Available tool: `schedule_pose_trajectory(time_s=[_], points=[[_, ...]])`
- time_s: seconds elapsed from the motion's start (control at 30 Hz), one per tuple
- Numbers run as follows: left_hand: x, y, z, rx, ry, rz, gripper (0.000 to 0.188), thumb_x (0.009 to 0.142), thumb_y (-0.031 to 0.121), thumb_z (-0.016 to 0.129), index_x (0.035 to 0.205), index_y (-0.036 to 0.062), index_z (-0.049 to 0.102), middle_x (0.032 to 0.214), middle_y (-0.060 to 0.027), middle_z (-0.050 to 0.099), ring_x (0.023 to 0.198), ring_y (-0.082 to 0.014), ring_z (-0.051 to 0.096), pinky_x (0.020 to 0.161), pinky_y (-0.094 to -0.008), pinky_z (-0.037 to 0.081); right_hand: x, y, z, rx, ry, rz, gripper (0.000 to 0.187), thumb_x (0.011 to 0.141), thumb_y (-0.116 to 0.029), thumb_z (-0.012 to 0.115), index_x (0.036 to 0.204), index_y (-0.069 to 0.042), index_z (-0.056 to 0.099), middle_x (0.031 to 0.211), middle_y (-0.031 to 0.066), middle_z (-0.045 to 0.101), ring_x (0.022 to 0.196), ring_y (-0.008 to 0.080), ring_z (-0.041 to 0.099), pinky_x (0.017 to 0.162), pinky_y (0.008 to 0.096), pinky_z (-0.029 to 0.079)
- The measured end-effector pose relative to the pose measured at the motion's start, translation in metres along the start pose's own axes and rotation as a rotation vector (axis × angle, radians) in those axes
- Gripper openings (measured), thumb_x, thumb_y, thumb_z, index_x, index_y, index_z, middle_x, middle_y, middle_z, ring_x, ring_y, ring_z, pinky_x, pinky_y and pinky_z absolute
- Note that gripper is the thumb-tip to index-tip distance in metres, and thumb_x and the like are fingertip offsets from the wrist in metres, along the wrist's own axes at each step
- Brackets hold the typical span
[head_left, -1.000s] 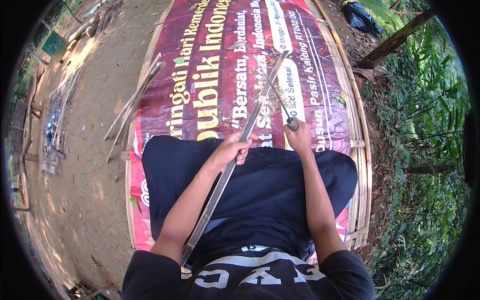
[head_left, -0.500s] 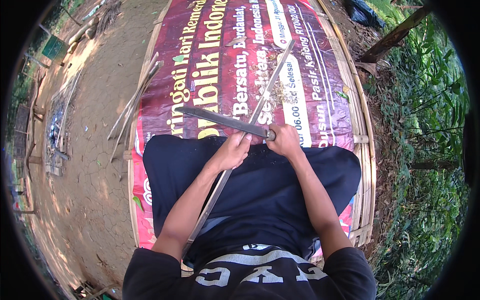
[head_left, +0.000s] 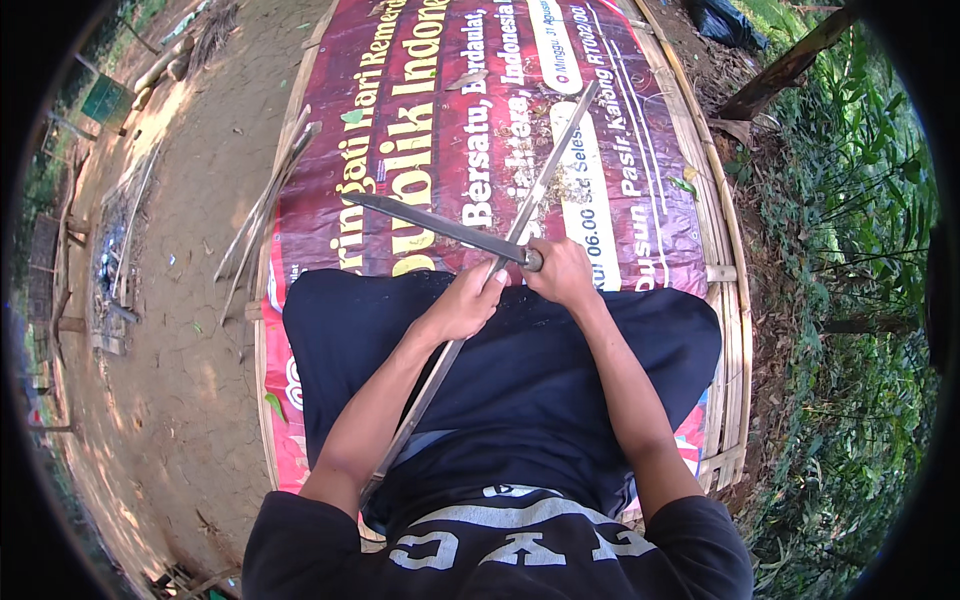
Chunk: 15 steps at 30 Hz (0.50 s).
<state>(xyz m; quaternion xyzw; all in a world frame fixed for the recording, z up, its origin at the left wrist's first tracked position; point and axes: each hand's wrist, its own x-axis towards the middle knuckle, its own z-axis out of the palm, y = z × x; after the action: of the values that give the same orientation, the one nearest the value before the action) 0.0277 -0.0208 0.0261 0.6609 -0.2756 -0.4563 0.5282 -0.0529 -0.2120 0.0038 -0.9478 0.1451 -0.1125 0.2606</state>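
Observation:
Across my lap runs a long thin wooden strip [head_left: 545, 180], its far end over the printed banner and its near end beside my left hip. My left hand [head_left: 468, 302] is closed around it near the middle. My right hand [head_left: 562, 271] grips the short handle of a machete [head_left: 435, 226]. The long dark blade points left and slightly away from me. It crosses the strip just beyond my left fingers and appears to rest against it. Shavings [head_left: 570, 185] lie scattered on the banner around the strip's far half.
I sit on a bamboo platform [head_left: 722, 230] covered by the red banner [head_left: 660, 235]. Several thin sticks [head_left: 262, 205] lean at its left edge above cracked bare earth [head_left: 190, 270]. A slanted post [head_left: 785, 72] and dense plants [head_left: 860, 240] border the right side.
The machete blade has shifted slightly away from me along the strip, with my right hand moving a little left and forward. The strip's far end has swung slightly right.

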Motion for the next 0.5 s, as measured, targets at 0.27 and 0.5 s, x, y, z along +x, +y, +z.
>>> schedule_pose_trajectory(time_s=[0.27,0.5], points=[[-0.008,-0.009,0.002,-0.083,-0.008,0.045,0.024,0.111,0.029,0.041,0.108,0.0058,0.048,0.06,0.0063,0.035,0.04,-0.0037,0.03,0.034,-0.0236,0.028,-0.01,0.039,0.003,0.068,0.049,0.098,0.021,0.081,-0.024,0.069,0.076,-0.004,0.068,0.066,0.022,0.065,0.067,0.0446,0.065,0.064,0.0515,0.053],[0.004,-0.013,0.004,0.043,0.038,0.109,0.023,0.112,0.026,0.04,0.104,0.0061,0.049,0.061,0.0055,0.037,0.043,-0.0043,0.034,0.038,-0.0258,0.029,-0.004,0.039,-0.005,-0.013,0.004,0.142,0.025,0.08,-0.029,0.071,0.084,-0.004,0.072,0.07,0.0234,0.067,0.071,0.0452,0.066,0.067,0.052,0.054]])
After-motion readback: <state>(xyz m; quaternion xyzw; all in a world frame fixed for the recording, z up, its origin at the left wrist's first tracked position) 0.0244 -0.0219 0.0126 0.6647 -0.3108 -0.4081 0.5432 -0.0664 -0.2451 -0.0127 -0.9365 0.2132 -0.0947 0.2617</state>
